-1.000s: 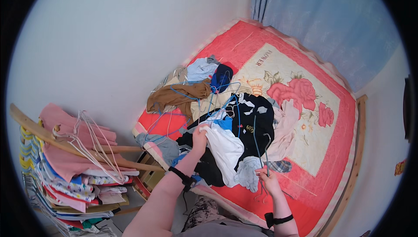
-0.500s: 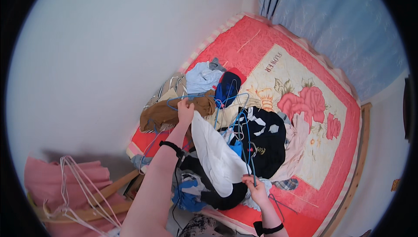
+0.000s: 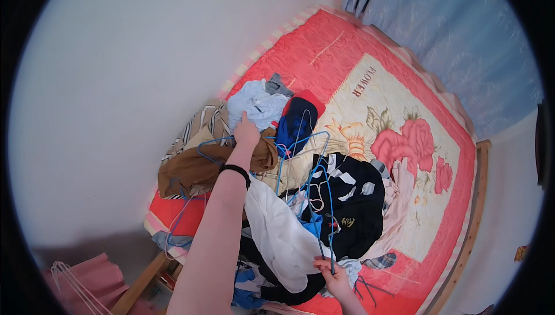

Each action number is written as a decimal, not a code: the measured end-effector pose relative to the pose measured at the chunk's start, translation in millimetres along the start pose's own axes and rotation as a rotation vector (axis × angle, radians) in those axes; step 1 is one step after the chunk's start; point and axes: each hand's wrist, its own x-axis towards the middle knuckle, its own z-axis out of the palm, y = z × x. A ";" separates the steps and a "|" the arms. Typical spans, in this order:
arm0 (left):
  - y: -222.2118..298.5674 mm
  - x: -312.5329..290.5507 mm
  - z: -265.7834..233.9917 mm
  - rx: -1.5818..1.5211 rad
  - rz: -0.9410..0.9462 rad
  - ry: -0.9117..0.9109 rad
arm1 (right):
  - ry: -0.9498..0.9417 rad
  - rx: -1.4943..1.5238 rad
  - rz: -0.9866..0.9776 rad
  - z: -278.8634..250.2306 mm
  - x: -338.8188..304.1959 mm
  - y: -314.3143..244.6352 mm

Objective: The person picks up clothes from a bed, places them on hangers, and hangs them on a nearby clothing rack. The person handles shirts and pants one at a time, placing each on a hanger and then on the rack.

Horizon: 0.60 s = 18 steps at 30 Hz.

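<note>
In my right hand [image 3: 333, 279], closed near the bed's front edge, I grip a blue clothes hanger [image 3: 330, 211] whose thin frame rises over the pile. Beside that hand lies a white garment [image 3: 277, 237], stretched across the clothes. My left hand [image 3: 247, 132] reaches far out over a light-blue garment [image 3: 258, 102], one finger extended; its other fingers are partly hidden. Below its wrist is a brown garment [image 3: 188, 170], with more blue hanger wire crossing there. A black garment with white patches [image 3: 352, 199] lies right of the hangers.
A red quilt with a flower panel [image 3: 399, 211] covers the bed. A dark blue and red cap [image 3: 299, 119], a striped garment [image 3: 202, 124] and a pink garment [image 3: 399, 199] lie around the pile. White hangers [image 3: 72, 283] rest on pink cloth [image 3: 95, 283] at lower left.
My left hand has left the white garment's upper end and moved away from me to the light-blue garment. The white garment's upper end has dropped lower. My right hand still grips the blue hanger.
</note>
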 end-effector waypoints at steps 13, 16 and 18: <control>86.1 -173.5 4.9 -0.958 0.019 0.086 | 0.106 0.119 0.103 -13.1 -52.0 29.4; 100.7 -272.0 11.0 -1.058 0.045 -0.185 | 0.139 0.166 0.119 -24.8 -63.2 20.9; 113.0 -325.8 -2.7 -1.137 0.073 -0.244 | 0.188 0.209 0.058 -30.5 -68.1 8.8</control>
